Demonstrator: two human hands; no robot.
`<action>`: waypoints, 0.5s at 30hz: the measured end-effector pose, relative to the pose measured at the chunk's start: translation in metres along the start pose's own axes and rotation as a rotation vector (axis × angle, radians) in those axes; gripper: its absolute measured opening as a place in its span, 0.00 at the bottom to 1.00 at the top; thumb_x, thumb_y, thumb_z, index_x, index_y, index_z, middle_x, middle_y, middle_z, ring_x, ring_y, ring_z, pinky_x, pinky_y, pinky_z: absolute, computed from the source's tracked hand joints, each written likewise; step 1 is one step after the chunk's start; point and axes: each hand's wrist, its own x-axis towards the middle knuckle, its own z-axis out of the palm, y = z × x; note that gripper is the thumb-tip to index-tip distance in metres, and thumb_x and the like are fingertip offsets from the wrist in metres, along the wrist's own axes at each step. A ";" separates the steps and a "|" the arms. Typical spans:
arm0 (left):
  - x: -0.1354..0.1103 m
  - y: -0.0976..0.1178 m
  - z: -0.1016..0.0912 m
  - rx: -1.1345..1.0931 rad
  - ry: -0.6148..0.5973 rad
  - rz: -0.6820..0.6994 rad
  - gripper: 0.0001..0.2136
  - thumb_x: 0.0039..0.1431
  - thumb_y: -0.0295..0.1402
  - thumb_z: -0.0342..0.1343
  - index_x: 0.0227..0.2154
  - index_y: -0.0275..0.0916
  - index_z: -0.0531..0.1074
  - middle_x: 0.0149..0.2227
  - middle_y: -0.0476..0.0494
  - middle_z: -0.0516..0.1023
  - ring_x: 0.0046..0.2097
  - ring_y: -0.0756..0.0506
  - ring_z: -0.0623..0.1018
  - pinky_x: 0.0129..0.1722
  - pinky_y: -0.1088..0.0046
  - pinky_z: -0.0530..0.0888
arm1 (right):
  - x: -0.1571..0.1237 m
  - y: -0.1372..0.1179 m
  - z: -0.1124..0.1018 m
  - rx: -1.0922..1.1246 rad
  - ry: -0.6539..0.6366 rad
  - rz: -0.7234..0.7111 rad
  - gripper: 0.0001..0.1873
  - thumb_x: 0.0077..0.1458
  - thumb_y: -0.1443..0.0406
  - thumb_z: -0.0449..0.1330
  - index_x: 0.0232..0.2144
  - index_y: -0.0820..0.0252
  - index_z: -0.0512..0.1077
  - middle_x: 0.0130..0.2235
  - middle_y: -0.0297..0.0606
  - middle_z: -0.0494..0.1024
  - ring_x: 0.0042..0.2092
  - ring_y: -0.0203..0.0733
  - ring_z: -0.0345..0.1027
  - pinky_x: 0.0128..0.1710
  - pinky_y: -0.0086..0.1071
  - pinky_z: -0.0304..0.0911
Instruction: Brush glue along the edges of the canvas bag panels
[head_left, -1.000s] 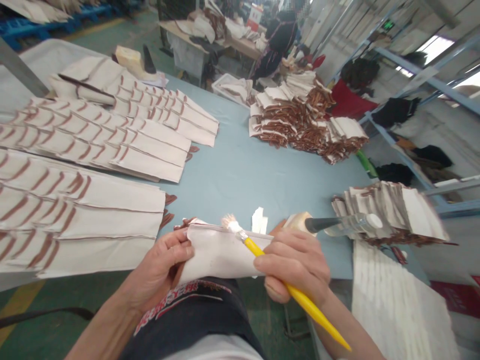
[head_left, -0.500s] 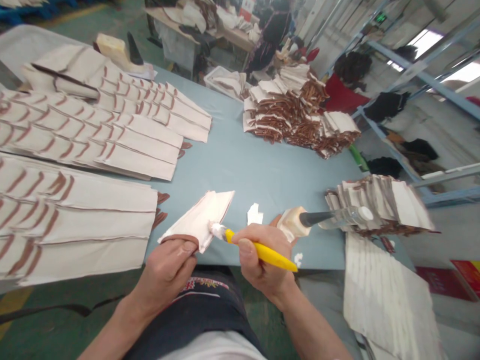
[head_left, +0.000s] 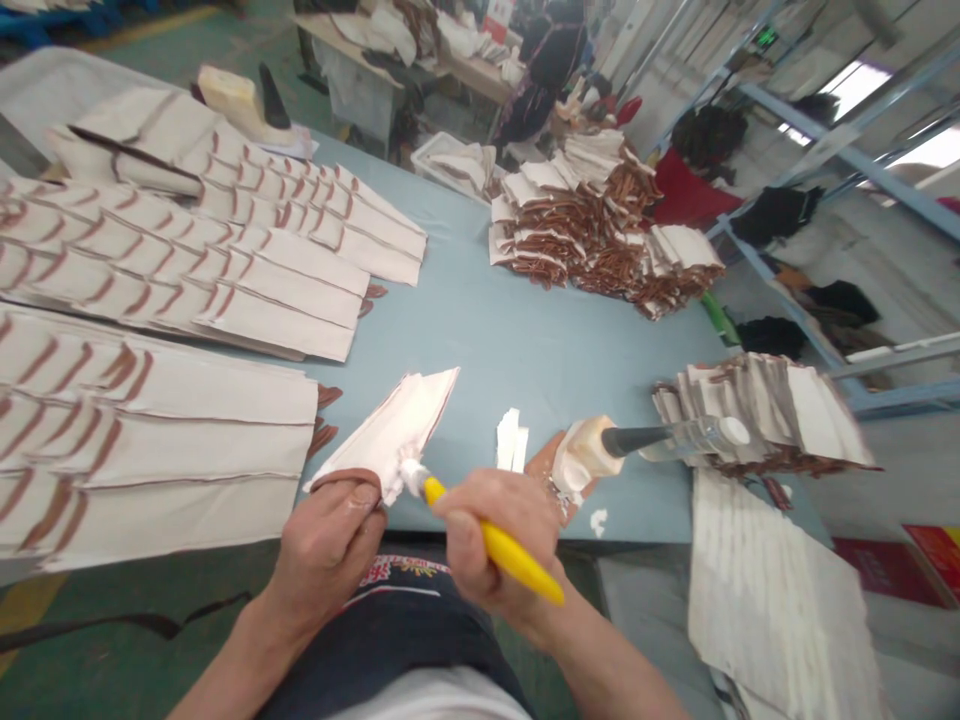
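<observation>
My left hand pinches the near, brown-edged end of a cream fabric piece that lies on the blue table. My right hand is wrapped round a yellow-handled brush. The brush's white, glue-laden tip touches the near end of the fabric piece. Just right of my hand stands a glue pot with a second, dark-handled brush resting in it.
Rows of overlapping cream pieces with brown trim cover the table's left side. Stacks of similar pieces sit at the far right, another stack at the right edge. A small white scrap lies near the pot. A person works at a far table.
The fabric piece went from held up in both hands to lying flat on the table. My right hand drew the brush along it toward its near end.
</observation>
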 end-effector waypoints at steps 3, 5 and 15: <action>0.001 0.000 0.000 -0.014 -0.049 0.002 0.13 0.58 0.26 0.60 0.21 0.48 0.69 0.21 0.47 0.71 0.29 0.40 0.75 0.38 0.66 0.73 | -0.010 -0.009 0.005 0.117 -0.028 -0.044 0.20 0.80 0.62 0.48 0.34 0.54 0.71 0.21 0.27 0.76 0.19 0.32 0.65 0.23 0.29 0.65; 0.004 0.003 -0.001 -0.047 -0.066 -0.058 0.12 0.57 0.29 0.61 0.20 0.48 0.68 0.20 0.47 0.70 0.28 0.41 0.73 0.39 0.66 0.74 | -0.018 -0.010 0.002 0.155 0.011 0.020 0.20 0.79 0.60 0.49 0.34 0.53 0.73 0.21 0.26 0.75 0.19 0.32 0.65 0.23 0.29 0.67; 0.023 0.010 -0.015 -0.610 0.000 -0.758 0.08 0.48 0.35 0.75 0.31 0.42 0.85 0.23 0.52 0.75 0.30 0.45 0.72 0.28 0.76 0.71 | -0.022 0.029 0.004 0.383 0.163 0.382 0.23 0.78 0.53 0.55 0.32 0.56 0.74 0.19 0.23 0.66 0.13 0.28 0.50 0.13 0.23 0.47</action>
